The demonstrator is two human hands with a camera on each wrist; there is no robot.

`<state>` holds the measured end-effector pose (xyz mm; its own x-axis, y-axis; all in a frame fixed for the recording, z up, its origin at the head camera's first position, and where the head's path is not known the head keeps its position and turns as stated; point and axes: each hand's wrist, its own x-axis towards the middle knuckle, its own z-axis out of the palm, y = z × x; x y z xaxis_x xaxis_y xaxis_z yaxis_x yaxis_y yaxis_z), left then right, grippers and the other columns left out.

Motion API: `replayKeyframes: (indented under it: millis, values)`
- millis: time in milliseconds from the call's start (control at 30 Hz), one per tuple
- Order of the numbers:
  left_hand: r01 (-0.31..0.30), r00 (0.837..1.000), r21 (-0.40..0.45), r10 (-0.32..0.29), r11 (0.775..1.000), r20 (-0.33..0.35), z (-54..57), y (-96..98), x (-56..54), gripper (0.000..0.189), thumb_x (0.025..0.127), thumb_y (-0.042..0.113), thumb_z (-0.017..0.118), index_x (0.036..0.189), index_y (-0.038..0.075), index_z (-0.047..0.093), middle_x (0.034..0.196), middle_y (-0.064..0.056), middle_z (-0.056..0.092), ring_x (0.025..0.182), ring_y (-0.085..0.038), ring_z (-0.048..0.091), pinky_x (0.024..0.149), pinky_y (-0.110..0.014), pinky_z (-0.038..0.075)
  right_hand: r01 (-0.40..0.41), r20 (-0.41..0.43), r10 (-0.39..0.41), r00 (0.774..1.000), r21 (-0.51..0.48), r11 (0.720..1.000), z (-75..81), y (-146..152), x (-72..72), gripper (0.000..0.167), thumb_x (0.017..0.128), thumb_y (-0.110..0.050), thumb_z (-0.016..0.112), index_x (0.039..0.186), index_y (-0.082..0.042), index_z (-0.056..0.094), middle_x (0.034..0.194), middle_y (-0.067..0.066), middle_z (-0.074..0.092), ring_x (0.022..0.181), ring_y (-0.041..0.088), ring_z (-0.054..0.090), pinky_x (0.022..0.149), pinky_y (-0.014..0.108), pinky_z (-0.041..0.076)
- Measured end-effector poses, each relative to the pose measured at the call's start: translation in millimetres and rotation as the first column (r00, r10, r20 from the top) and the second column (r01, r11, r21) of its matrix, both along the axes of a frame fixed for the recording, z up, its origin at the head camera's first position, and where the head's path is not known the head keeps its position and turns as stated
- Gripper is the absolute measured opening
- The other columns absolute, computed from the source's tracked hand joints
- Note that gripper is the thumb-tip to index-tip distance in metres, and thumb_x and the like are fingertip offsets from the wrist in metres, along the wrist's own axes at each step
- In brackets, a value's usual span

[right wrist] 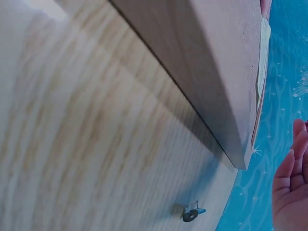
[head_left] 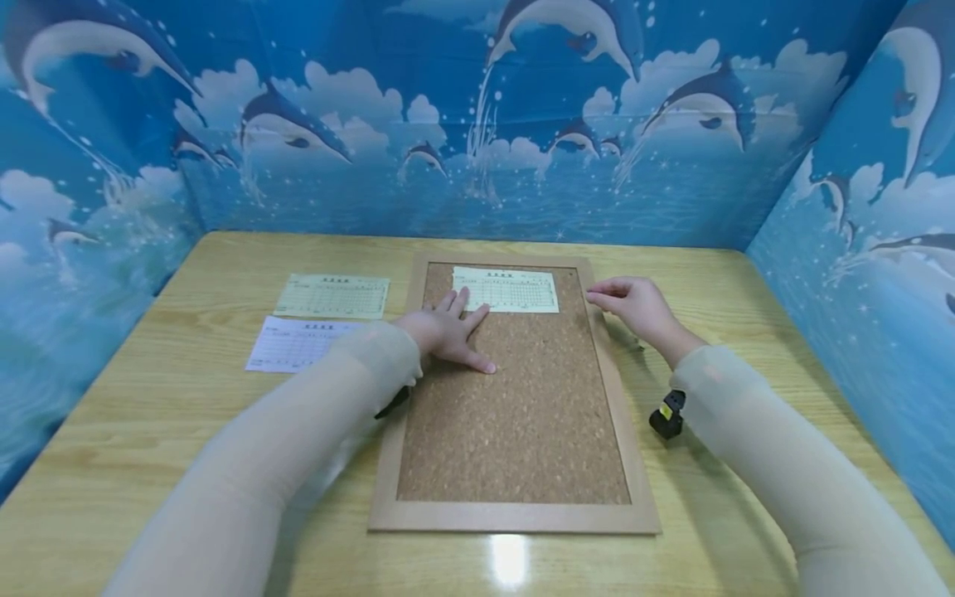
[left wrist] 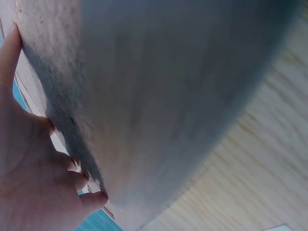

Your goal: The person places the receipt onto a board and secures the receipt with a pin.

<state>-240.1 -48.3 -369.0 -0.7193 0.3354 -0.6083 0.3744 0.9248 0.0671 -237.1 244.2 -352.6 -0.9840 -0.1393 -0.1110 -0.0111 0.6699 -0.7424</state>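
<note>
A wood-framed cork board [head_left: 515, 414] lies on the table, with a pale green printed slip [head_left: 507, 290] near its top. My left hand [head_left: 448, 329] rests on the board with fingers spread, its fingertips over the slip's lower left corner. Just off the board's upper right edge, my right hand [head_left: 634, 307] brings thumb and fingers together in a pinch. In the right wrist view a tiny dark red thing [right wrist: 306, 125] shows at its fingertips, too small to tell its kind. Below that hand, small metal pins [right wrist: 191, 214] lie on the table.
Left of the board lie another pale green slip [head_left: 333, 296] and a white printed slip [head_left: 291, 344], partly covered by my left arm. Dolphin-printed cloth walls [head_left: 477, 182] enclose the wooden table [head_left: 149, 414] at the back and sides.
</note>
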Motion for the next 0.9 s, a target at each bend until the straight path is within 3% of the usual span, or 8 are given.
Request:
replayKeyframes:
  millis: [900]
  values:
    - [-0.012, 1.0, 0.01, 0.012, 1.0, 0.017, -0.8, 0.1, -1.0, 0.111, 0.068, 0.084, 0.043, 0.146, 0.033, -0.017, 0.15, -0.007, -0.03, 0.137, -0.026, -0.023, 0.111, -0.049, 0.004, -0.016, 0.002, 0.016, 1.0, -0.032, 0.999, -0.4, -16.9, -5.8, 0.036, 0.093, -0.026, 0.059, 0.118, 0.0, 0.061, 0.114, 0.017, 0.061, 0.102, 0.029, 0.057, 0.086, 0.043, 0.046]
